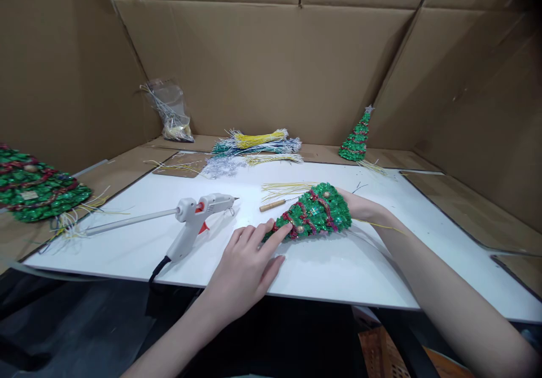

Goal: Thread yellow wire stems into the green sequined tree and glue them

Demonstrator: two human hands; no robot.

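Clutter first: white glue gun (199,220) lies on its side on the white board (339,271), left of the hands, long glue stick poking out the back, black cord dropping off the near edge. Small wooden-handled tool (273,205) sits between the gun nozzle and the tree, near both, touching neither. Loose yellow wire strands (288,189) lie just behind it. Bundles of yellow, white and green wires (258,144) are piled at the far edge; clear plastic bag (171,113) with more wires leans on the cardboard wall (271,67). 1 finished small tree (358,138) stands upright far right, silver star on top. Another green piece (36,189) lies flat at far left, off the board.

Green tinsel tree (315,213) lies tipped on its side mid-board, tip pointing left toward the person. Cone shape, shiny crinkled foil surface, red bead garland wound around, small gold balls.

Left hand (249,265) rests flat, fingers spread, index fingertip touching the tree tip; not grasping. Right hand (359,206) is mostly hidden behind the tree's wide base; it seems to support it, but grip closure cannot be told. Nothing blocks the space between gun and tree except the small tool.
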